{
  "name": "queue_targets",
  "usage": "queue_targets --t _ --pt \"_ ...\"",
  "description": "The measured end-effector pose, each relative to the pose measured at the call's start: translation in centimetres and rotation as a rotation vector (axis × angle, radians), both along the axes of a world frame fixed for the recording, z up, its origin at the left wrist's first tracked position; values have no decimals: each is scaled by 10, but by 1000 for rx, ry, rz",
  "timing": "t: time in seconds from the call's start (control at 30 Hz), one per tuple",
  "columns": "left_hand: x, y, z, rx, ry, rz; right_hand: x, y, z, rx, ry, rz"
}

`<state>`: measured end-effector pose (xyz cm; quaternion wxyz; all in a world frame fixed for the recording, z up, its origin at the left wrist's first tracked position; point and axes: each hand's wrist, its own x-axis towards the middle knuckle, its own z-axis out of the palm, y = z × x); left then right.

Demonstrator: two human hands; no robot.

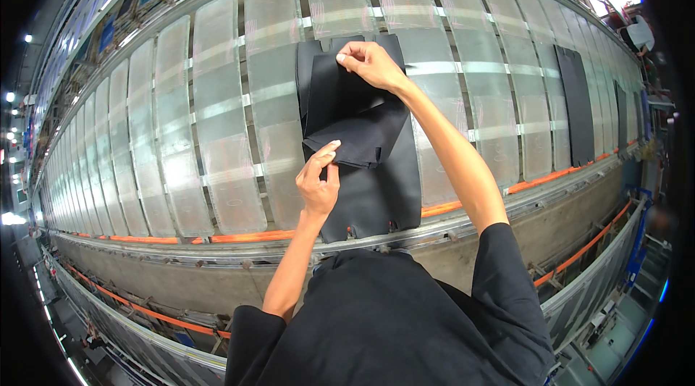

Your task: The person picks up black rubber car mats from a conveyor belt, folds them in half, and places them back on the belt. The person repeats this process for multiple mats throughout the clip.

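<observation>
In front of me a stack of black sheets (376, 201) lies across the translucent panels, its near end notched. My right hand (371, 64) pinches the far edge of a lifted black sheet (340, 93) between thumb and fingers. Lower and to the left, my left hand (318, 179) has its fingertips pressed together at the near left edge of the same bent bundle. That near edge curls up above the stack and shows a small notch at its right. Whether one or several layers are lifted, I cannot tell.
Rows of translucent panels (217, 125) stretch to both sides on a long rack with a metal rail (289, 240) and an orange strip (253, 237). Farther right lies another black sheet (574, 107). A second rack (145, 313) with an orange strip runs behind me.
</observation>
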<state>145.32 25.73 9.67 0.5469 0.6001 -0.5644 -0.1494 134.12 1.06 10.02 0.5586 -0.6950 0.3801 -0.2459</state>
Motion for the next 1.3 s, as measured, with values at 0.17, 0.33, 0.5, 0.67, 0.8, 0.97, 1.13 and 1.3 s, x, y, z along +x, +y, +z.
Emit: queue_targets --t 0.17,0.33,0.5,0.67,0.8,0.97,1.13,1.3 --pt "-1 -3 9 -15 -48 -27 19 -13 -1 -432 194 -390" --pt "-7 0 13 -1 0 -26 -14 15 42 -208 -28 -260" --pt "-14 5 14 22 28 -66 -74 102 84 -117 190 207" --pt "-18 13 19 25 11 -82 -102 183 70 -340 378 171" --pt "-27 20 22 -9 -9 -100 -95 222 41 -345 346 -148" --pt "-35 39 15 8 59 -76 -96 239 25 -353 265 -387" --pt "-38 60 0 19 61 -60 -107 247 16 -461 230 -476" --pt "-40 74 -9 62 47 -51 -116 259 -1 -510 208 -446"
